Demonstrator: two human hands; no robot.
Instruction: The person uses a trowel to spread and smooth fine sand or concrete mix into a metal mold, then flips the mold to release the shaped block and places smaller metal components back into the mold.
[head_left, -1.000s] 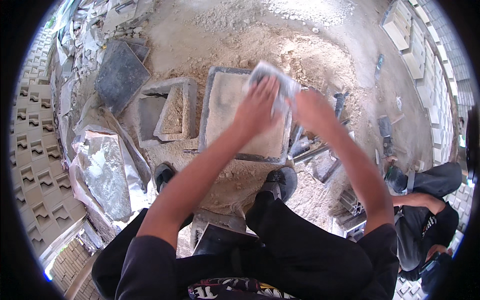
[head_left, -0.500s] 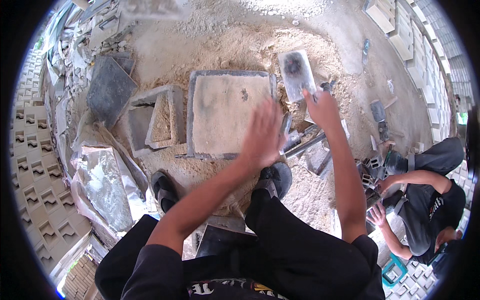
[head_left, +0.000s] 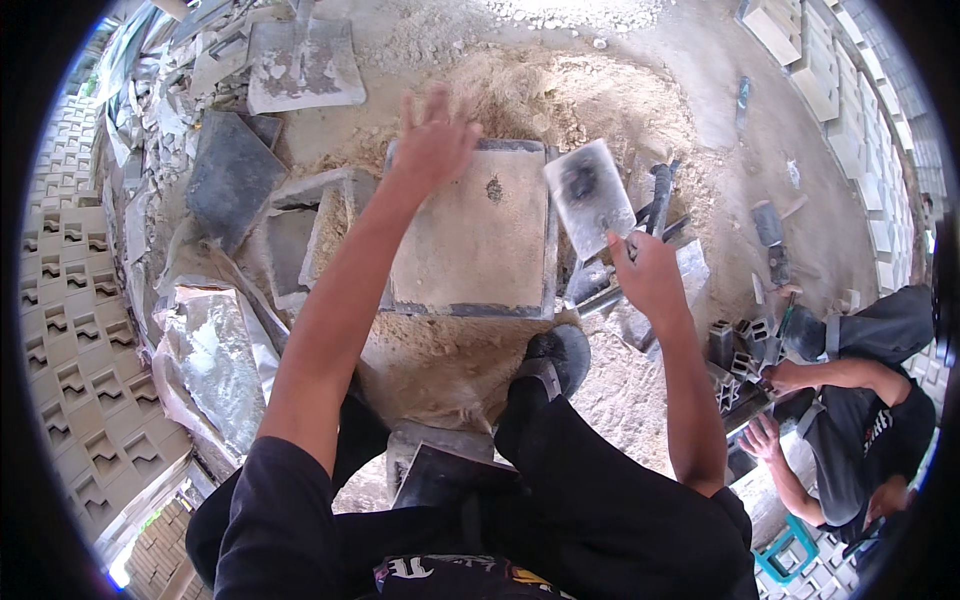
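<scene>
The left hand (head_left: 437,145), fingers spread, is over the sandy box's (head_left: 552,240) far edge, while the right hand (head_left: 647,270) grips a long plate (head_left: 592,205), pointing away, beside the box's right edge.

Dusty floor (head_left: 715,240) carries a square dark-edged mould (head_left: 551,250) packed level with tan powder, a grey rectangular frame (head_left: 345,181) just left of it, and a dark slab (head_left: 228,175) beyond that frame. Also on floor: loose tan powder heap (head_left: 610,95) behind the mould, flat shovel blade (head_left: 305,70) upper left, pale rubble (head_left: 575,14) at top, jumbled dark tools (head_left: 660,195) right of mould.
</scene>
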